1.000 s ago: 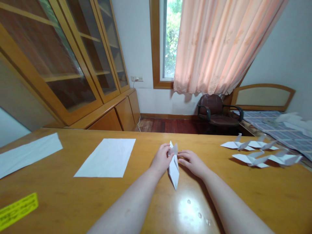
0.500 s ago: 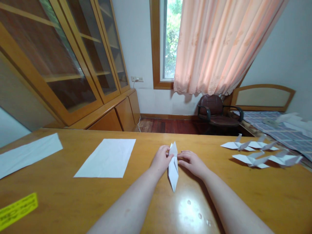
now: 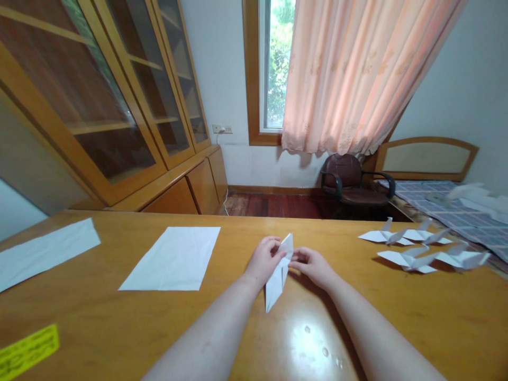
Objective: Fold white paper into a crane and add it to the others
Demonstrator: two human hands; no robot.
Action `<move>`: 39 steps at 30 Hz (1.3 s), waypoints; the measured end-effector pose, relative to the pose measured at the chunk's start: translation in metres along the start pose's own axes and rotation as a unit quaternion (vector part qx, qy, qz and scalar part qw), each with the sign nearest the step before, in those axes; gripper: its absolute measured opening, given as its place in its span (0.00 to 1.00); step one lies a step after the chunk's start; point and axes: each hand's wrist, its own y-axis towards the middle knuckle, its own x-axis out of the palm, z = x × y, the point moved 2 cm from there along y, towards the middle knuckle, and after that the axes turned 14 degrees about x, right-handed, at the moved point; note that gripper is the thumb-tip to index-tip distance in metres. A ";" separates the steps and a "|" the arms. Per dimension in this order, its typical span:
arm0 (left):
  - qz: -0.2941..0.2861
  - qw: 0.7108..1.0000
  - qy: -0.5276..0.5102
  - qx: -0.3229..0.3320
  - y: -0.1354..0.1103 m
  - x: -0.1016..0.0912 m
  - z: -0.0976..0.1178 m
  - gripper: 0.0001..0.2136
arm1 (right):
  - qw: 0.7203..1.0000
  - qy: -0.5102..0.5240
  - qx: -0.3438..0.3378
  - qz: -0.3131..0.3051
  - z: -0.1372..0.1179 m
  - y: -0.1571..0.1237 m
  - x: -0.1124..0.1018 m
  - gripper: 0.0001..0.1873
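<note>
A narrow white folded paper (image 3: 275,288), pointed at both ends, stands tilted over the desk between my two hands. My left hand (image 3: 265,260) grips it from the left, thumb across its middle and fingers behind. My right hand (image 3: 311,264) is at its right edge, thumb and fingertips brought together on the paper's side; the exact contact is hard to make out. Several folded paper cranes (image 3: 407,259) sit in a group at the right of the desk. To the left lies a flat white sheet of paper (image 3: 170,259).
Another white paper strip (image 3: 47,251) lies at the desk's far left, with a yellow label (image 3: 29,349) nearer me. Beyond the wooden desk (image 3: 222,338) are a glass-fronted cabinet (image 3: 159,106), a brown armchair (image 3: 353,180) and a bed (image 3: 448,201).
The folded paper has turned: its lower tip has swung left and its top has leaned right. The fingers of my right hand have drawn closer together at its edge.
</note>
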 end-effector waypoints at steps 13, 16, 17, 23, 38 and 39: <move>-0.015 1.000 0.003 0.002 0.000 0.001 0.001 0.03 | 1.000 0.010 0.014 0.003 0.003 0.004 0.002 0.21; -0.039 0.999 -0.022 0.010 0.000 0.003 0.003 0.04 | 1.000 0.008 0.010 0.016 0.004 0.007 -0.001 0.20; -0.042 0.998 -0.035 0.005 0.000 0.003 0.002 0.05 | 1.000 0.012 0.005 0.024 0.004 0.007 -0.002 0.20; -0.073 0.969 -0.225 -0.075 -0.002 0.014 -0.002 0.11 | 0.994 0.018 -0.013 0.103 0.001 0.008 -0.011 0.18; 0.005 0.926 -0.327 -0.187 -0.004 0.021 -0.012 0.05 | 0.997 0.028 -0.016 0.068 -0.003 0.003 -0.011 0.15; 0.007 0.927 -0.327 -0.185 -0.004 0.020 -0.012 0.05 | 0.998 0.032 -0.018 0.059 -0.002 0.004 -0.010 0.15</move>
